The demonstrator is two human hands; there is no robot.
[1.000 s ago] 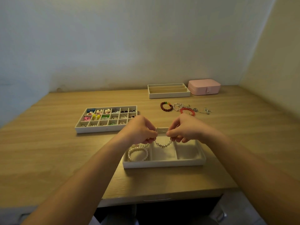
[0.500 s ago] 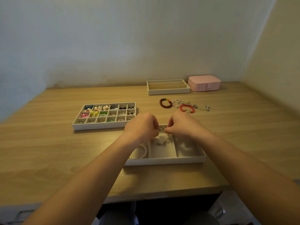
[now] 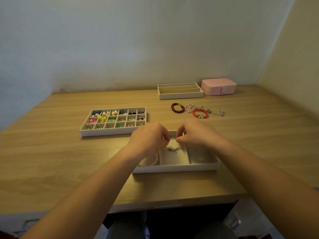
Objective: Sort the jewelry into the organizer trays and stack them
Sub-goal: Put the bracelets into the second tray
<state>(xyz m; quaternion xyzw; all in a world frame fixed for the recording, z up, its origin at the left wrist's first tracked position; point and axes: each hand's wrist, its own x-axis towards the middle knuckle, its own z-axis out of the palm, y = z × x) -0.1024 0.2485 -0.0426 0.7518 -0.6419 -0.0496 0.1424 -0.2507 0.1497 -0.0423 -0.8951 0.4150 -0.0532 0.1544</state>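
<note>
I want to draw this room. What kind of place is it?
Probably a home desk tucked in a room corner: a wooden desk meeting plain walls, a pink jewelry box, and an organizer tray full of small colourful jewelry.

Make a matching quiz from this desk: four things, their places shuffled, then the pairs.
1. pink closed jewellery box
2. dark red beaded bracelet
3. white pearl bracelet
4. silvery beaded bracelet

A. left compartment of the near white tray
B. pinched between left hand and right hand
C. back right of the wooden desk
D. bare desk, in front of the long-slot tray

Pairs: 1-C, 2-D, 3-A, 4-B.
</note>
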